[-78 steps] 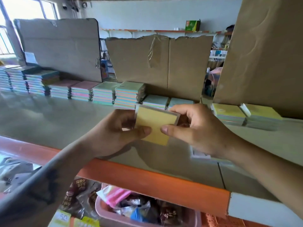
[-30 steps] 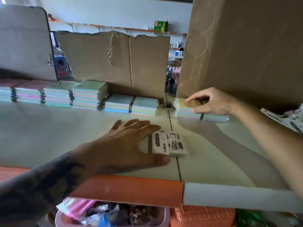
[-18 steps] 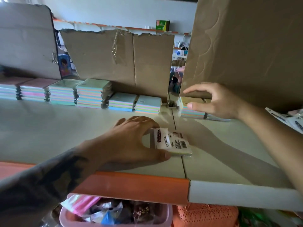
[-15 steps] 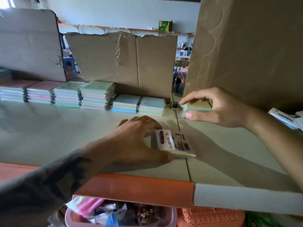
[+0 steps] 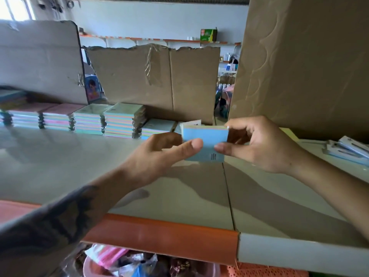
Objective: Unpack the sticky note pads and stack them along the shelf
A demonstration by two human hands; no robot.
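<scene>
I hold a sticky note pad (image 5: 207,139) with a blue face above the shelf (image 5: 79,166), tilted toward me. My left hand (image 5: 159,154) pinches its left edge, thumb on the front. My right hand (image 5: 261,144) grips its right edge, thumb on the lower front. A white label card sticks up behind the pad's top edge. Along the back of the shelf runs a row of stacked pastel pads (image 5: 123,120), taller at the left, with a low stack (image 5: 157,126) just left of the held pad.
Torn cardboard panels (image 5: 155,80) stand behind the stacks, and a big cardboard box (image 5: 303,66) fills the right. Discarded wrappers (image 5: 345,148) lie at the far right. The shelf's orange front edge (image 5: 159,236) runs below my arms, with a pink basket (image 5: 139,266) underneath.
My right hand brought a pad from the right-hand stack to the middle. My left hand left the wrapped pack near the shelf's front and now pinches this pad too.
</scene>
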